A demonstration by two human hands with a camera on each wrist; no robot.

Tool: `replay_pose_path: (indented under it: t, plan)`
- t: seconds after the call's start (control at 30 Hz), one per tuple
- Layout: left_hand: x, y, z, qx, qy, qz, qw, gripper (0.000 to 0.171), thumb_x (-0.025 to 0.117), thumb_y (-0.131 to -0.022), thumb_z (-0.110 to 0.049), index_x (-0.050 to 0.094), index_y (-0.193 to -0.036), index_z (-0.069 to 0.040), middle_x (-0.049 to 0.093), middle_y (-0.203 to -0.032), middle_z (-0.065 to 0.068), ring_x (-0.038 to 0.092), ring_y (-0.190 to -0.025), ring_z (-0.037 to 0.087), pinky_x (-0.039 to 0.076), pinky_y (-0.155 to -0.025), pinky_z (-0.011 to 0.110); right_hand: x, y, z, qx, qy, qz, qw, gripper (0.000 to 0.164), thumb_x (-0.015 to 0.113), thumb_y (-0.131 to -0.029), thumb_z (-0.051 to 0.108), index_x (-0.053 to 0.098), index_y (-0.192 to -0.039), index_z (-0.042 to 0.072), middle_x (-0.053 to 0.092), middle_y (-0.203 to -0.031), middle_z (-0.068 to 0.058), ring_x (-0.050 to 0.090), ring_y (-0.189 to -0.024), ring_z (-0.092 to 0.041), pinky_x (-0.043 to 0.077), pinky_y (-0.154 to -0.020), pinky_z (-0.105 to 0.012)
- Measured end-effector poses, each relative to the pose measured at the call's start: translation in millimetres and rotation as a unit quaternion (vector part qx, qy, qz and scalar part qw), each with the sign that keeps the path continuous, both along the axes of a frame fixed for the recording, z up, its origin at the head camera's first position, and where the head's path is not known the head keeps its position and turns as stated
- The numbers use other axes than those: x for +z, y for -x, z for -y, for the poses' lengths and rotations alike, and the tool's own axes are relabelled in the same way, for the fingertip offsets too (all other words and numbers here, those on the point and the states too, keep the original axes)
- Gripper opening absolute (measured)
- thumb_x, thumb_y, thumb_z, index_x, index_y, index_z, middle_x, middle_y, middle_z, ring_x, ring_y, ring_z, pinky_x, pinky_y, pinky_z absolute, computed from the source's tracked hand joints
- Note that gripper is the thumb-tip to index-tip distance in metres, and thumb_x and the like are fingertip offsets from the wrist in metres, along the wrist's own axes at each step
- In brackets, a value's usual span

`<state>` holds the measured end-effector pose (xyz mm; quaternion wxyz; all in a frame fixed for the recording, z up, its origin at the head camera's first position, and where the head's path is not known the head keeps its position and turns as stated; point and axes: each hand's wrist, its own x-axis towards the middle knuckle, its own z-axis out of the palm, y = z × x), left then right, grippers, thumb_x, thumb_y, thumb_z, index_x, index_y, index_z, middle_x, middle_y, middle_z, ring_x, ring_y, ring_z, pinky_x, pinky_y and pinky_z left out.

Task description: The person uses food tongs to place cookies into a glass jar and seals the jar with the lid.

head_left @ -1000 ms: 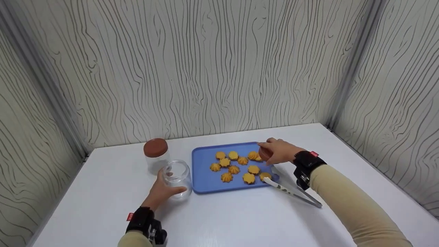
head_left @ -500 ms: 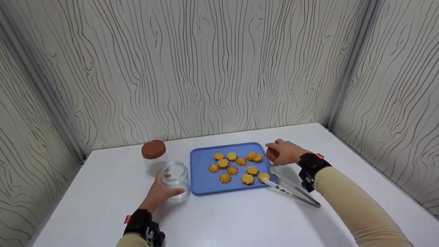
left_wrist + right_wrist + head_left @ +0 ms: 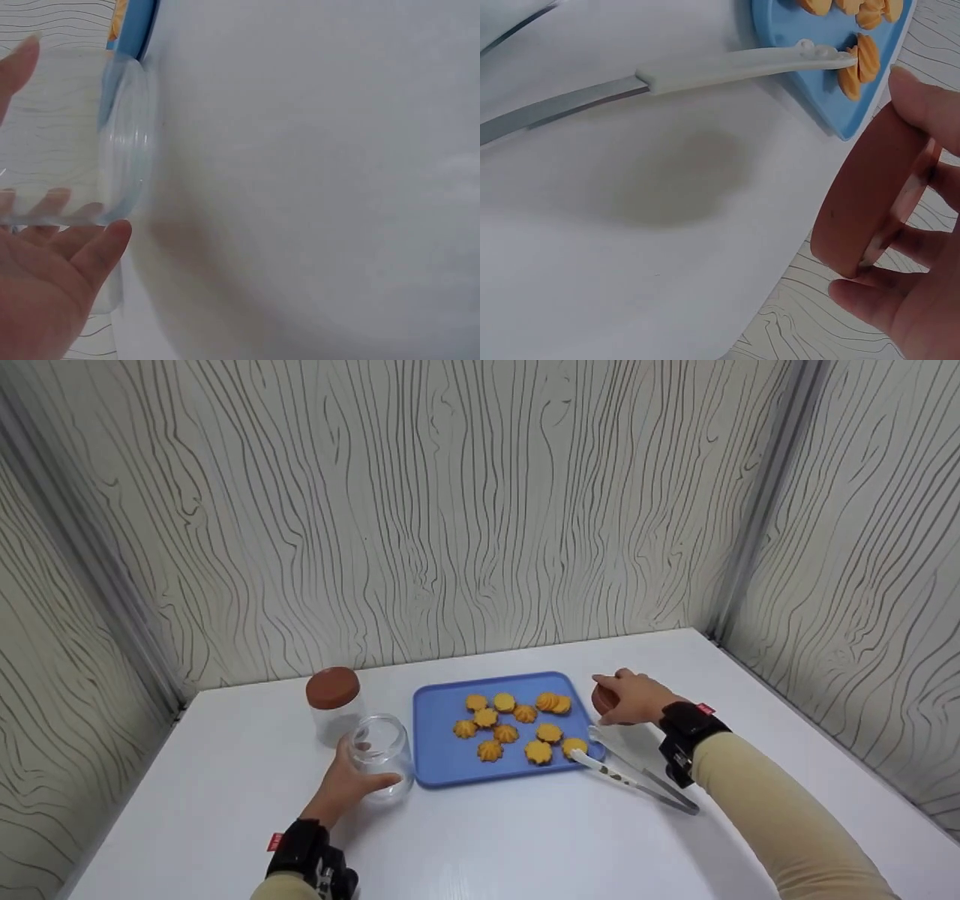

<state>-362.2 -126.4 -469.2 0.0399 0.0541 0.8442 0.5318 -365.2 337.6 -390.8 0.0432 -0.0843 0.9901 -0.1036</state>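
My left hand is wrapped around a clear open jar, thumb on its near right side and fingers on the left. The left wrist view shows the jar's transparent base next to the thumb and fingers. To the right of the tray, my right hand pinches a brown round lid by its rim. Close up, the lid is tilted on edge, thumb above and fingers below; its hollow inside faces the palm. Below that hand lie tongs with white patterned tips.
A blue tray holding several yellow cookies lies between the hands. One tong tip overlaps a cookie at its right corner. Behind the left hand stands a second clear jar with a brown lid. A patterned wall rises behind the table.
My right hand has moved right with the brown lid, from over the tray's right edge to beyond it. The left hand keeps its hold on the jar; the view has shifted slightly.
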Motion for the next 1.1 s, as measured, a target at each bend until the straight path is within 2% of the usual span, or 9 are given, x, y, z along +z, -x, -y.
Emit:
replay_pose_path:
  t: [0.23, 0.57, 0.7, 0.93, 1.1]
  plan:
    - [0.8, -1.5, 1, -0.004, -0.005, -0.009, 0.9999, 0.107, 0.087, -0.073, -0.021, 0.014, -0.147, 0.005, 0.038, -0.141, 0.027, 0.032, -0.133, 0.042, 0.026, -0.110, 0.057, -11.1, 2.8, -6, -0.015, 0.004, 0.009, 1.000, 0.080, 0.074, -0.078, 0.032, 0.040, -0.147, 0.006, 0.048, -0.123, -0.028, 0.053, -0.098, -0.040, 0.046, -0.083, -0.053]
    - [1.2, 0.3, -1, 0.000, 0.003, 0.009, 1.0000, 0.110, 0.087, -0.073, -0.024, 0.012, -0.149, 0.004, 0.032, -0.146, 0.030, 0.029, -0.136, 0.044, 0.024, -0.110, 0.059, -25.4, -2.3, -11, -0.050, 0.016, 0.031, 0.998, 0.077, 0.073, -0.077, 0.024, 0.042, -0.145, 0.005, 0.048, -0.121, -0.027, 0.050, -0.100, -0.040, 0.047, -0.081, -0.053]
    - [2.1, 0.8, -2, 0.002, 0.000, 0.011, 0.9999, 0.112, 0.087, -0.073, -0.023, 0.010, -0.149, 0.005, 0.028, -0.148, 0.032, 0.027, -0.137, 0.045, 0.022, -0.111, 0.059, -32.2, -2.4, -16, -0.045, 0.029, 0.032, 0.998, 0.077, 0.072, -0.075, 0.024, 0.043, -0.144, 0.002, 0.049, -0.115, -0.026, 0.052, -0.096, -0.039, 0.048, -0.080, -0.052]
    - [1.6, 0.9, -1, 0.002, 0.004, 0.011, 0.9999, 0.110, 0.086, -0.073, -0.023, 0.011, -0.148, 0.006, 0.030, -0.146, 0.032, 0.030, -0.135, 0.044, 0.024, -0.110, 0.058, -42.0, 0.8, -22, -0.043, 0.024, 0.040, 0.998, 0.076, 0.070, -0.076, 0.026, 0.043, -0.143, 0.002, 0.051, -0.110, -0.023, 0.054, -0.091, -0.036, 0.048, -0.080, -0.050]
    - [0.2, 1.5, -1, 0.005, 0.010, 0.019, 0.9997, 0.111, 0.086, -0.073, -0.023, 0.009, -0.149, 0.005, 0.026, -0.148, 0.033, 0.027, -0.136, 0.046, 0.023, -0.110, 0.060, -57.6, 8.5, -29, -0.045, 0.013, 0.051, 0.998, 0.077, 0.072, -0.076, 0.029, 0.044, -0.143, 0.004, 0.052, -0.110, -0.022, 0.054, -0.092, -0.036, 0.048, -0.081, -0.052]
